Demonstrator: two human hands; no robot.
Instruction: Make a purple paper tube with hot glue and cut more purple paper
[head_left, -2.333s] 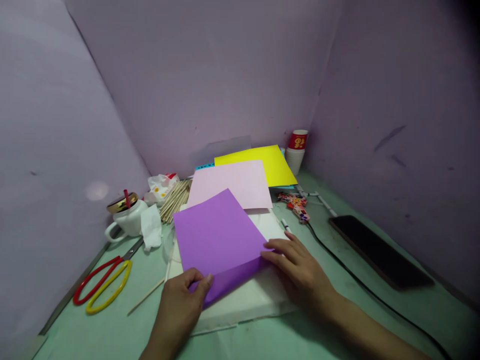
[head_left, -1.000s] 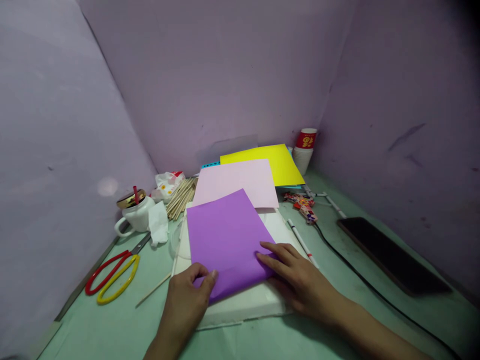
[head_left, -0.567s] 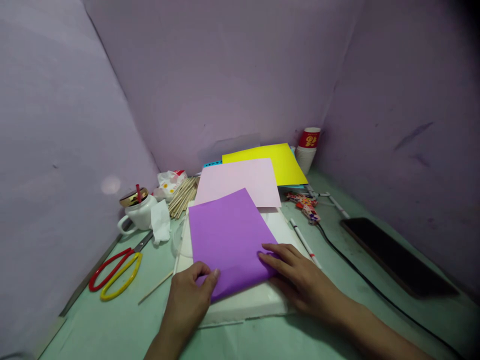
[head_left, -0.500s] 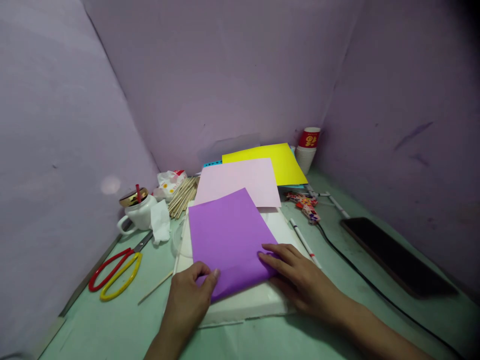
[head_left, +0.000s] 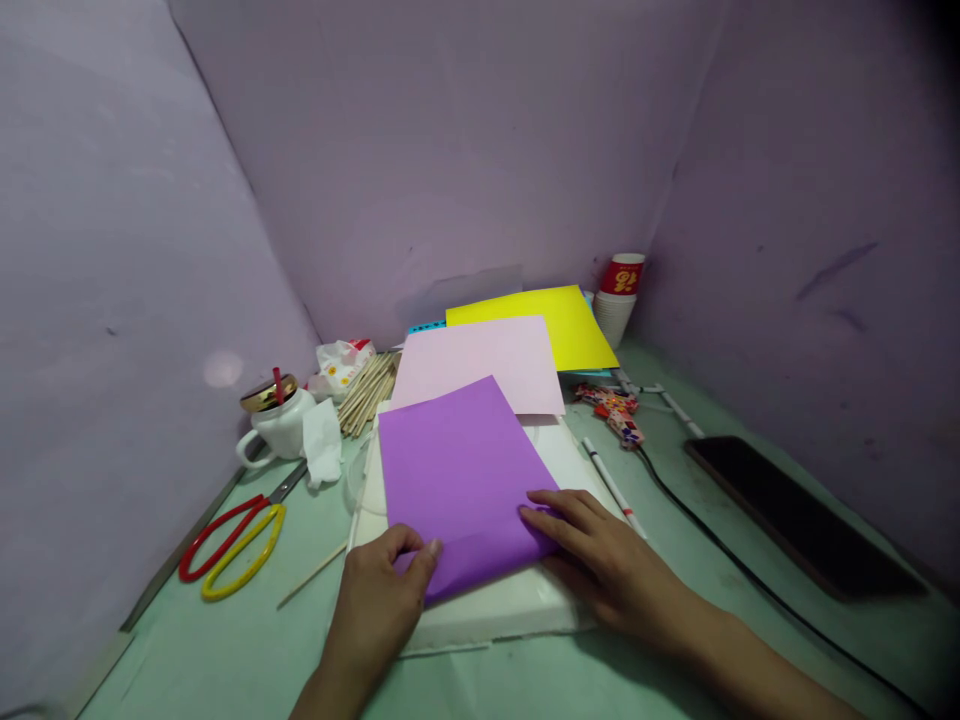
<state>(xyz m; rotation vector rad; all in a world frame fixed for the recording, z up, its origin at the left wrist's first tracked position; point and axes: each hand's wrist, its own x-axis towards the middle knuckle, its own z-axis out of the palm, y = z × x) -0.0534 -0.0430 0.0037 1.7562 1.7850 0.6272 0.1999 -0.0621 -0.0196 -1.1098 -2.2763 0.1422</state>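
Observation:
A purple paper sheet (head_left: pixel 457 470) lies on a white board (head_left: pixel 555 460), its near edge turned up into a narrow fold. My left hand (head_left: pixel 379 600) pinches the near left corner of that fold between thumb and fingers. My right hand (head_left: pixel 600 560) rests with fingers stretched flat on the near right corner of the purple sheet, pressing it down. A pale pink sheet (head_left: pixel 480 362) lies just behind the purple one, and a yellow sheet (head_left: pixel 544 320) lies behind that.
Left: red and yellow scissors (head_left: pixel 225 545), a white mug with gold lid (head_left: pixel 274 425), tissue, a bundle of wooden sticks (head_left: pixel 367 390), a loose skewer (head_left: pixel 311 575). Right: a pen (head_left: pixel 611 485), a patterned tool (head_left: pixel 619 415), black cable, a dark phone (head_left: pixel 795 515), stacked paper cups (head_left: pixel 619 295). Purple walls enclose the green table.
The purple sheet has turned from a skewed angle to lie squarer on the board, and my hands shifted slightly with it. In the last second almost nothing has moved.

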